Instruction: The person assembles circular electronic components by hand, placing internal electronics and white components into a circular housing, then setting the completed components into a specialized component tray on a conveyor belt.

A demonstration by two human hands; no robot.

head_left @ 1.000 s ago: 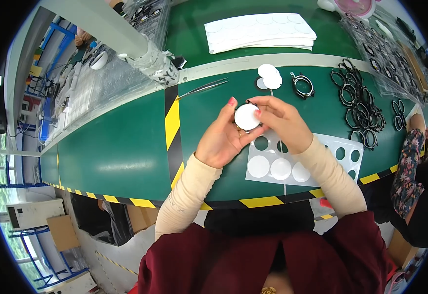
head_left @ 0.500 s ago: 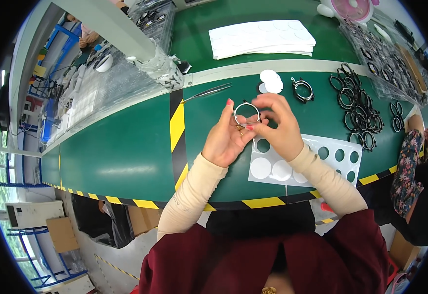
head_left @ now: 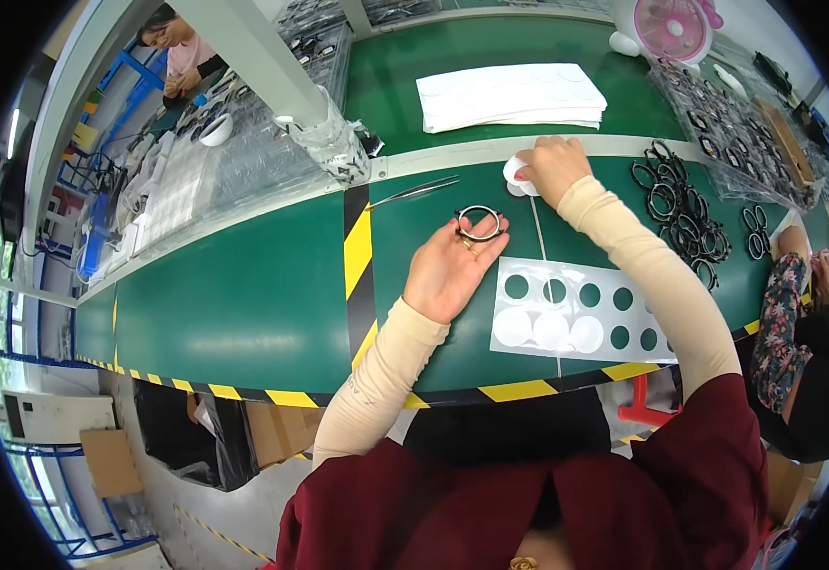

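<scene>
My left hand [head_left: 445, 277] is turned palm up above the green table, holding a round black ring frame [head_left: 480, 237] with a pale inner rim between thumb and fingers. To its right, my right hand [head_left: 559, 169] reaches up to a small pile of white round discs [head_left: 515, 171]. Its fingertips pinch at a disc there; the hand covers part of the pile. Just below my hands lies a white die-cut sheet [head_left: 571, 277] with round holes, and several white discs [head_left: 550, 331] sit along its lower row.
Metal tweezers [head_left: 414, 192] lie left of the discs. A stack of white sheets [head_left: 509, 100] is on the far table. Several black ring frames [head_left: 685, 214] are heaped at right, near a plastic-covered tray [head_left: 737, 142] and a pink fan [head_left: 673, 28]. Co-workers sit at far left and right.
My right hand has let go of the ring frame and moved up and right to the white discs. My left hand keeps the ring frame, lower and more open-palmed.
</scene>
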